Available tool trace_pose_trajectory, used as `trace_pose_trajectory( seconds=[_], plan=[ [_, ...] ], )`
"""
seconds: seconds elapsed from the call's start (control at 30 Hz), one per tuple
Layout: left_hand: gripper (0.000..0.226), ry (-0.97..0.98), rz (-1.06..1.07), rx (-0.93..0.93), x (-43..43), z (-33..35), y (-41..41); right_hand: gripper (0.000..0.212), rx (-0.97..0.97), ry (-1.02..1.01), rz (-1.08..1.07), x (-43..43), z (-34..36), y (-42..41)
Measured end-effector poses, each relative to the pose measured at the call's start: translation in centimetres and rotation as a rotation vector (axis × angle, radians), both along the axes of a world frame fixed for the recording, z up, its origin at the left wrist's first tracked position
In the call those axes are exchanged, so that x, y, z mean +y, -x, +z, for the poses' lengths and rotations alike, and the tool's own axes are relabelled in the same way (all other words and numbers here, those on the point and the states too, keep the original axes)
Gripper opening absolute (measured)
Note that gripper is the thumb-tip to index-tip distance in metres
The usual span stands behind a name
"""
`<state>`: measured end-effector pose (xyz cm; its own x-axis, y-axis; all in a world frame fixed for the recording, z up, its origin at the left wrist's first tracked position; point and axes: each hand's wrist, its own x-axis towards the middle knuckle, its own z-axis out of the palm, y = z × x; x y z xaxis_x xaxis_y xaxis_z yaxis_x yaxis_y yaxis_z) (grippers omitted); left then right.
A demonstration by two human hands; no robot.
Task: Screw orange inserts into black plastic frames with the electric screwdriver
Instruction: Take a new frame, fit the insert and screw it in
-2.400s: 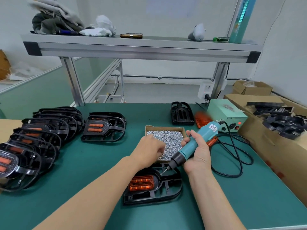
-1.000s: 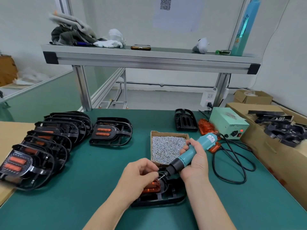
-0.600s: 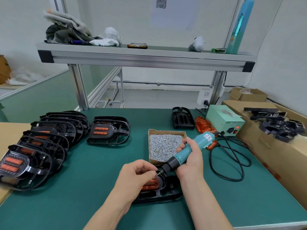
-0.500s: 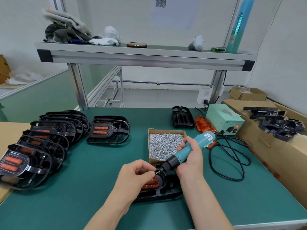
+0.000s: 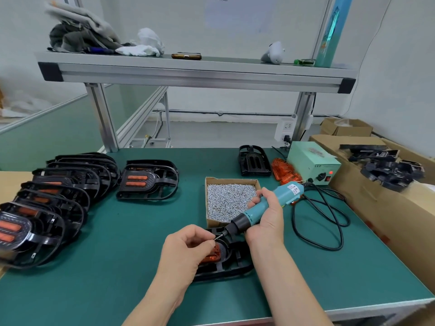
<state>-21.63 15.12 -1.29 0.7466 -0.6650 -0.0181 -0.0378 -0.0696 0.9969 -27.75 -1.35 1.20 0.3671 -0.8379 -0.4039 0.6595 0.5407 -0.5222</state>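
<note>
A black plastic frame (image 5: 226,267) with an orange insert (image 5: 213,255) lies on the green mat near the front edge, partly hidden by my hands. My right hand (image 5: 266,222) grips the teal electric screwdriver (image 5: 261,207), its bit slanting down to the left. My left hand (image 5: 188,248) pinches a small screw (image 5: 217,236) at the bit's tip, just above the insert. Behind the frame is a cardboard box of screws (image 5: 229,198).
Finished frames (image 5: 54,196) overlap in a row at the left, one more frame (image 5: 148,181) beside them. An empty frame (image 5: 253,161), loose orange inserts (image 5: 286,171), the green power unit (image 5: 313,163) and its coiled black cable (image 5: 329,222) lie right. Cardboard boxes (image 5: 388,208) flank the right edge.
My left hand left the screw box and came back to the screwdriver's tip with a screw. Since half a second ago both hands have barely moved.
</note>
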Motion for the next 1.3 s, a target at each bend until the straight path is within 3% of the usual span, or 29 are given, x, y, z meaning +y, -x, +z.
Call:
trace_pose_trajectory(
  seconds=[0.13, 0.27, 0.37, 0.47, 0.7, 0.83, 1.0, 1.3],
  plan=[
    [0.031, 0.019, 0.074, -0.206, -0.1, -0.3, 0.8, 0.013, -0.005, -0.015, -0.034, 0.2, 0.4, 0.0],
    [0.036, 0.092, 0.145, -0.631, -0.1, -0.5, 1.2, 0.014, 0.014, -0.033, -0.069, 0.5, 0.7, -0.1],
    [0.02, 0.146, 0.156, -0.886, -0.3, -0.8, 0.9, 0.014, 0.046, -0.034, -0.081, 0.7, 0.7, -0.2],
    [0.017, 0.169, 0.142, -0.999, -0.3, -1.6, 0.6, 0.016, 0.065, -0.045, -0.076, 0.8, 0.5, -0.3],
    [0.022, 0.206, 0.158, -1.122, -0.6, -2.8, 0.1, 0.014, 0.067, -0.068, -0.045, 0.6, 0.3, -0.1],
    [0.027, 0.217, 0.094, -1.076, -0.5, -2.2, -0.1, 0.014, 0.062, -0.045, -0.059, 0.1, 0.5, -0.1],
    [0.054, 0.033, 0.019, -0.923, -0.1, -1.9, -0.8, 0.015, 0.085, 0.017, -0.083, -0.7, 0.7, 0.1],
    [0.023, -0.083, -0.151, -0.958, 0.7, -4.6, -2.1, 0.017, 0.182, 0.39, -0.25, -1.0, 2.0, 0.7]
  ],
)
